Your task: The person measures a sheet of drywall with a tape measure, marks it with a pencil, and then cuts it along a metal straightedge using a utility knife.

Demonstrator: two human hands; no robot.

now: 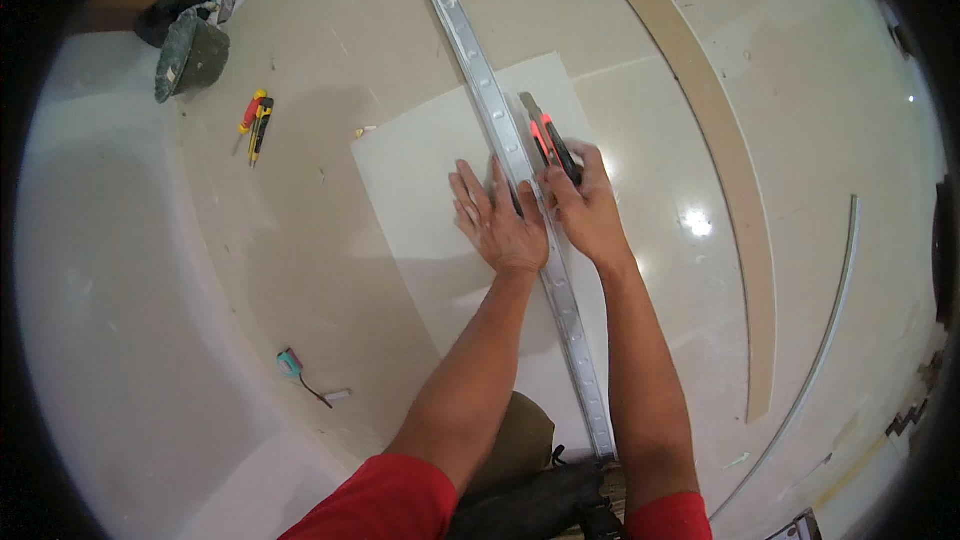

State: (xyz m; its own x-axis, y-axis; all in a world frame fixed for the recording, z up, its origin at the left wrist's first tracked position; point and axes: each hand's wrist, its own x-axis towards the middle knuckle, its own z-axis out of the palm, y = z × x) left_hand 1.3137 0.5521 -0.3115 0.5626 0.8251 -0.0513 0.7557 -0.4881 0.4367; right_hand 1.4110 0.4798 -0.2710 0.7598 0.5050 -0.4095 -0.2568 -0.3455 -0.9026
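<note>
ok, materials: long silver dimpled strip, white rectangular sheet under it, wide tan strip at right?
Long silver dimpled strip: likely thin metal; grey sheen, pressed dimples.
White rectangular sheet: smooth matte, flat; board or plastic, can't tell.
Wide tan strip: probably fibreboard; uniform matte face.

A short red left sleeve (385, 500) and a matching right sleeve (672, 518) both stop near the elbow, above bare forearms (650, 380); lower down I make out an olive-brown trouser leg (522, 427) and black material (525, 508), perhaps a garment's hem, with a thin dark loop (558, 454)
</note>
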